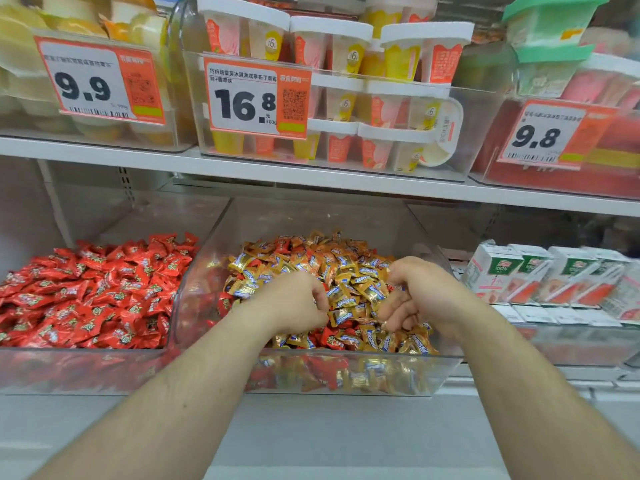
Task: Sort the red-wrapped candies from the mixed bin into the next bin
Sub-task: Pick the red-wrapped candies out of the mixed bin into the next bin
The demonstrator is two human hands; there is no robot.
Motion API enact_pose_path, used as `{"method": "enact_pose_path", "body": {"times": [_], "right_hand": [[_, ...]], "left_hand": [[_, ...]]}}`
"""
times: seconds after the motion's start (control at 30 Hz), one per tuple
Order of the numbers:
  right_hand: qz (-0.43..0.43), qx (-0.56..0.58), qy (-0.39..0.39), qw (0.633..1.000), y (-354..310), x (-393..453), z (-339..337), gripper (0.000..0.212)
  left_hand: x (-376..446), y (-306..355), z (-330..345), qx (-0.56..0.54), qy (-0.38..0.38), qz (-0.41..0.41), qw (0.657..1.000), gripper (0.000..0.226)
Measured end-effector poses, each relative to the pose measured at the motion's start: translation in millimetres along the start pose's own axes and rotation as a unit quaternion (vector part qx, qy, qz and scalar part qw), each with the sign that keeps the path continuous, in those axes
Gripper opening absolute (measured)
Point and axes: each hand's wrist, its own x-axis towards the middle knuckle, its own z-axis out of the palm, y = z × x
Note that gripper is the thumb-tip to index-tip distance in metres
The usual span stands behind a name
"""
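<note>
The clear mixed bin [446, 362] in the middle holds a heap of gold-wrapped candies [349, 271] with red-wrapped candies [330, 336] scattered among them. To its left stands the neighbouring bin [69, 368], filled with red-wrapped candies [104, 292]. Both my hands are inside the mixed bin, above the heap. My left hand [294, 303] is curled into a fist over the candies, and a scrap of wrapper shows at its fingers. My right hand [415, 292] has its fingers bent down into the pile, with a bit of wrapper peeking from the palm.
A white shelf [311, 174] runs just above the bins and carries clear boxes of pudding cups [346, 98] with orange price tags [256, 98]. Small drink cartons [540, 275] stand to the right of the mixed bin. A grey ledge [346, 438] lies below.
</note>
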Motion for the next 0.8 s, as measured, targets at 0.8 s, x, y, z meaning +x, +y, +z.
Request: {"method": "enact_pose_path", "body": {"times": [0.8], "right_hand": [[0.054, -0.384, 0.097, 0.917, 10.3, 14.8, 1.5, 0.007]], "left_hand": [[-5.1, -6.5, -20.1, -0.181, -0.014, -0.059, 0.982, 0.032]]}}
